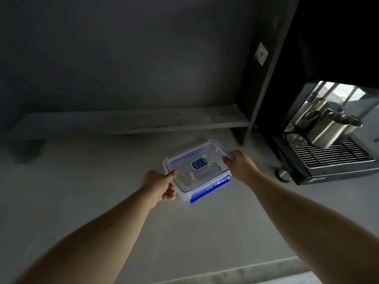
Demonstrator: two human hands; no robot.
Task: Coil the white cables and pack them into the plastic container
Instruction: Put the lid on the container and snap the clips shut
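Note:
A clear plastic container [205,154] with blue clip latches and a blue label on its lid rests on the grey countertop [102,191], lid in place. Coiled white cables [189,177] show faintly through the lid. My left hand [159,186] grips the container's near left corner, thumb on the lid. My right hand [242,165] grips the right side, fingers over the lid's edge. The front blue latch [209,191] sticks outward, unclipped.
A black coffee machine [307,167] with a metal drip grate stands at the right, with steel jugs [332,130] on it. A low grey ledge [143,121] runs along the back wall. The counter's front edge [235,269] lies near the bottom.

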